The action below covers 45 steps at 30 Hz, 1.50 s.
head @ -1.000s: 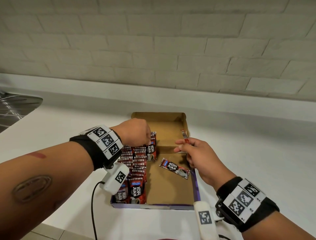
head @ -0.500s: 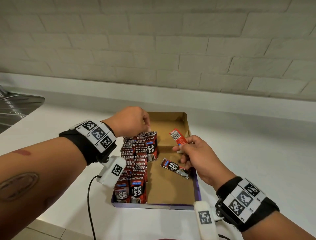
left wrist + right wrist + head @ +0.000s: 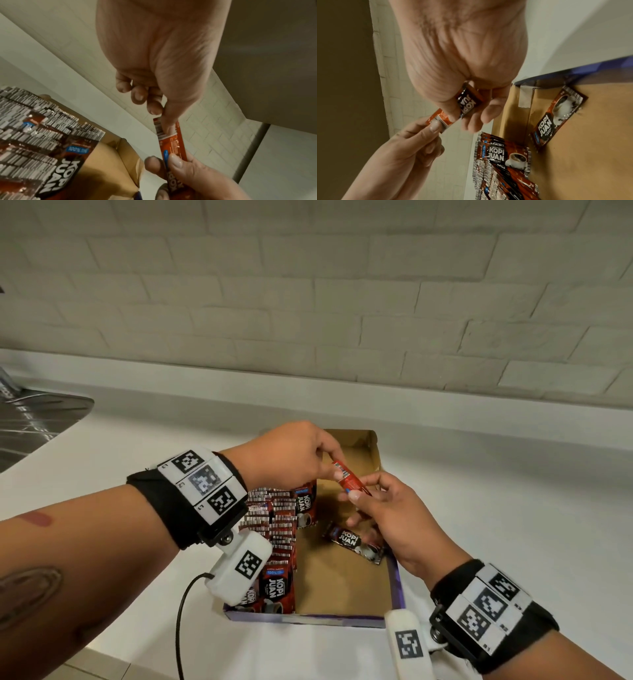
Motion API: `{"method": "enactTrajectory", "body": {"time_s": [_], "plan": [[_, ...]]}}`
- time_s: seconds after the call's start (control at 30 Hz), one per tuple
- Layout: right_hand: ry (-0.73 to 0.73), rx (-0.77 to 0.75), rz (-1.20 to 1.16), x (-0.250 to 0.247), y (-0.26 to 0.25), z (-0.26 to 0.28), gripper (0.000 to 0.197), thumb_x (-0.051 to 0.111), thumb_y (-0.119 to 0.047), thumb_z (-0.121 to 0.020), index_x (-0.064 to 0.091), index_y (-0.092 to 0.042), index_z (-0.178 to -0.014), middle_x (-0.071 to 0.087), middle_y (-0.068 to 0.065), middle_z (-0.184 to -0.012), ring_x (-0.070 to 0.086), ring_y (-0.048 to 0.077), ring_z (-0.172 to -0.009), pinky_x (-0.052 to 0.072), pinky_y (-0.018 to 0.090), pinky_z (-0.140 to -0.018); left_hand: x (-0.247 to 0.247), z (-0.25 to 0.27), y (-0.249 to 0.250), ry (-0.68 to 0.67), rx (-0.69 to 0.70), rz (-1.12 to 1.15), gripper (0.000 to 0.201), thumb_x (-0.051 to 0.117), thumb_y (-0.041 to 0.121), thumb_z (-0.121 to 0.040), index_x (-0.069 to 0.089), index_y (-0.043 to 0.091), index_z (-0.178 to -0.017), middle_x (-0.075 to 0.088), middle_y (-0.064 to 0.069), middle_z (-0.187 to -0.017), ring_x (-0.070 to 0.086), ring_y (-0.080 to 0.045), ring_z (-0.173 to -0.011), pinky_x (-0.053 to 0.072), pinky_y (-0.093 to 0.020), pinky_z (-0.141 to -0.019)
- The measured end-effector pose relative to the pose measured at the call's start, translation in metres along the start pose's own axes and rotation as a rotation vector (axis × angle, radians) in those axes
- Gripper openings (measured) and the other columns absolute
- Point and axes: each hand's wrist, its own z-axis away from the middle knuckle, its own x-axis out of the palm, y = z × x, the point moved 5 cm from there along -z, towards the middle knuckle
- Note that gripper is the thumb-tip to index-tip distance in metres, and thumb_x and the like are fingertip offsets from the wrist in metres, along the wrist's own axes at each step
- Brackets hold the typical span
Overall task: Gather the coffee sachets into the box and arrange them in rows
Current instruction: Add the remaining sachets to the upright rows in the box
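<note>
A red coffee sachet hangs above the open cardboard box, held at both ends. My left hand pinches its barcoded upper end. My right hand pinches its lower end. Along the box's left side stands a packed row of sachets, upright and overlapping. One loose sachet lies flat and askew on the box floor, just under my right hand; in the right wrist view this loose sachet is face up.
The box sits on a white counter that runs back to a pale brick wall. A steel sink drainer lies at the far left. The right half of the box floor is bare cardboard. A black cable hangs from my left wrist.
My left hand left the sachet row and moved right and up to pinch the top of the sachet. My right hand lifted that sachet slightly toward the middle.
</note>
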Motion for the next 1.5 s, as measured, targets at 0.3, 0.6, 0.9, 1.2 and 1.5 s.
{"method": "enactTrajectory", "body": {"time_s": [0.3, 0.6, 0.9, 1.2, 1.5], "plan": [[-0.062, 0.285, -0.426, -0.005, -0.001, -0.007, 0.036, 0.035, -0.001, -0.096, 0.066, 0.000, -0.114, 0.077, 0.017, -0.100, 0.074, 0.027, -0.073, 0.060, 0.047, -0.080, 0.010, 0.015, 0.038, 0.042, 0.196, -0.458, 0.023, 0.060, 0.043, -0.091, 0.075, 0.045, -0.108, 0.074, 0.010, -0.084, 0.057, -0.004, -0.072, 0.047, -0.025, -0.066], [-0.049, 0.212, -0.320, 0.001, -0.008, -0.006, 0.024, 0.049, -0.018, -0.107, 0.067, -0.003, -0.114, 0.076, 0.015, -0.084, 0.072, 0.027, -0.067, 0.050, 0.061, -0.100, 0.018, 0.018, 0.041, 0.048, 0.200, -0.547, 0.041, 0.054, 0.070, -0.086, 0.074, 0.038, -0.102, 0.073, 0.007, -0.084, 0.063, -0.015, -0.080, 0.050, -0.030, -0.073], [-0.253, 0.071, 0.161, 0.019, -0.012, 0.005, 0.019, 0.058, -0.021, -0.104, 0.074, -0.011, -0.101, 0.079, 0.013, -0.092, 0.067, 0.020, -0.066, 0.052, 0.027, -0.060, 0.009, 0.009, 0.025, -0.024, 0.085, -0.149, 0.029, 0.066, 0.043, -0.092, 0.063, 0.039, -0.120, 0.070, 0.012, -0.105, 0.061, 0.004, -0.076, 0.043, -0.014, -0.071], [-0.237, 0.054, 0.192, 0.016, -0.005, -0.004, 0.009, 0.073, -0.018, -0.093, 0.077, -0.012, -0.098, 0.077, 0.018, -0.101, 0.065, 0.020, -0.081, 0.051, 0.034, -0.075, -0.003, 0.004, 0.007, 0.052, -0.055, -0.115, 0.010, 0.068, 0.037, -0.093, 0.059, 0.033, -0.089, 0.063, 0.011, -0.087, 0.057, -0.004, -0.076, 0.041, -0.024, -0.063], [-0.154, 0.022, 0.195, 0.011, -0.008, -0.005, 0.011, 0.066, -0.014, -0.099, 0.076, -0.012, -0.101, 0.080, 0.006, -0.090, 0.059, 0.019, -0.074, 0.049, 0.032, -0.073, -0.008, 0.005, -0.017, 0.080, -0.202, 0.287, 0.017, 0.065, 0.027, -0.097, 0.071, 0.020, -0.083, 0.076, 0.009, -0.075, 0.057, -0.009, -0.061, 0.042, -0.022, -0.056]]}}
